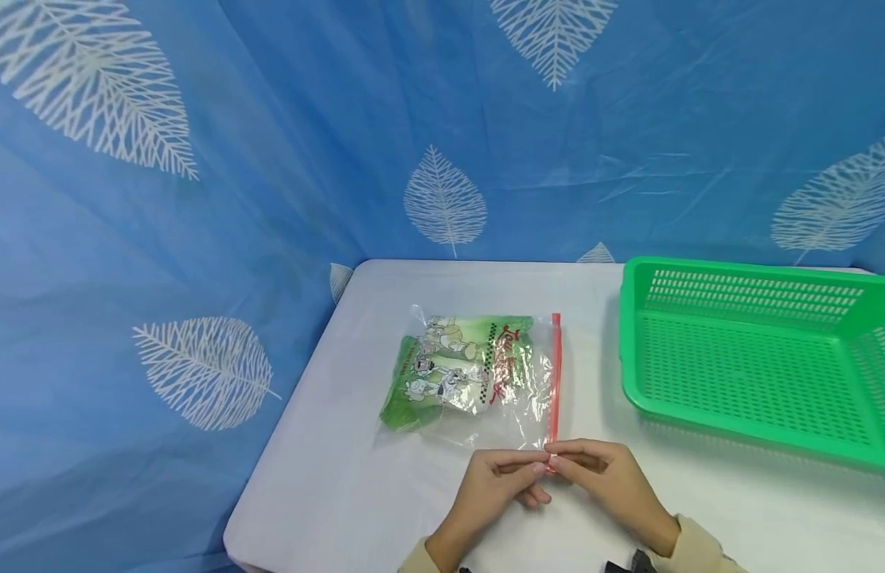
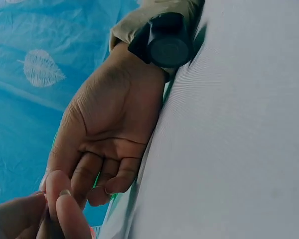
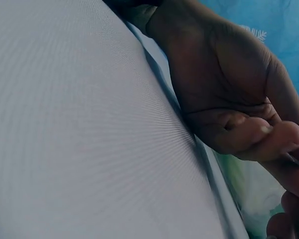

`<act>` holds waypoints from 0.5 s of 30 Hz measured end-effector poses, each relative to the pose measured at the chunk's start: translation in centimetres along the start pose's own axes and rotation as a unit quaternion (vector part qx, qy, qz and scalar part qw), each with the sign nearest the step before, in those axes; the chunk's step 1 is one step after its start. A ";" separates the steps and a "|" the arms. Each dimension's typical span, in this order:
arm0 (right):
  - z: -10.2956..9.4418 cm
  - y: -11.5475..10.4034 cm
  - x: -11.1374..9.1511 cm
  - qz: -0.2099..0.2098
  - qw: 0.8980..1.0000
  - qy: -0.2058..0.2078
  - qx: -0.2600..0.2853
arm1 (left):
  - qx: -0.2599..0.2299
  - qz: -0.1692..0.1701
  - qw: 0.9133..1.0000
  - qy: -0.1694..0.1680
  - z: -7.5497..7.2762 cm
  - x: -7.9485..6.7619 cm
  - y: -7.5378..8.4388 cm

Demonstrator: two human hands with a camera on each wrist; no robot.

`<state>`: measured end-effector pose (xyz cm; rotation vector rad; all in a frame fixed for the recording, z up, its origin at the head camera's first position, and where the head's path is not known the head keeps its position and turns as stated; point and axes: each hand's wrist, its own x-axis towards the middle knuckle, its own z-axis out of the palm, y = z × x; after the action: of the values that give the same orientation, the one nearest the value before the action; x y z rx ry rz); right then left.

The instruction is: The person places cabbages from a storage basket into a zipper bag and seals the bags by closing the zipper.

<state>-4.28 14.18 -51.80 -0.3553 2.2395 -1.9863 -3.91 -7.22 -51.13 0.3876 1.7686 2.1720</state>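
Observation:
A clear zip bag (image 1: 517, 422) with a red zip strip (image 1: 555, 374) along its right side lies flat on the white table. Inside it is a green and white printed packet (image 1: 450, 374) with cartoon figures and red lettering. At the strip's near end, my left hand (image 1: 489, 481) pinches the corner between thumb and forefinger. My right hand (image 1: 617, 485) meets it there from the other side, also pinching the strip's end. Both sets of fingertips nearly touch and hide that corner. In the left wrist view, the left hand's (image 2: 109, 124) other fingers are loosely curled.
A green plastic basket (image 1: 632, 350) with slotted sides stands on the table to the right. Behind and to the left hangs a blue curtain (image 1: 328, 143) with white leaf prints. The white table (image 1: 306, 493) has its left edge in view.

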 end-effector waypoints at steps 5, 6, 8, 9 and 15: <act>-1.4 -0.1 -0.1 -0.014 1.000 -0.009 -0.003 | 0.018 0.006 0.999 0.039 1.6 0.8 -0.3; -1.7 -0.1 -0.1 -0.017 1.000 -0.011 -0.005 | 0.021 0.004 0.999 0.046 1.9 0.9 -0.3; -2.1 -0.1 -0.2 -0.022 1.000 -0.012 -0.009 | 0.017 0.000 0.998 0.053 2.3 1.1 -0.3; -2.3 -0.1 -0.2 -0.023 1.000 -0.015 -0.008 | 0.016 -0.001 0.998 0.057 2.4 1.2 -0.4; -1.3 0.2 0.3 -0.021 1.000 -0.021 0.006 | 0.011 -0.020 0.998 0.060 1.4 1.1 -0.3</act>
<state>-4.91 15.34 -51.78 -0.4426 2.2122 -1.9916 -4.31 -5.44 -51.17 0.2292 1.8471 2.1918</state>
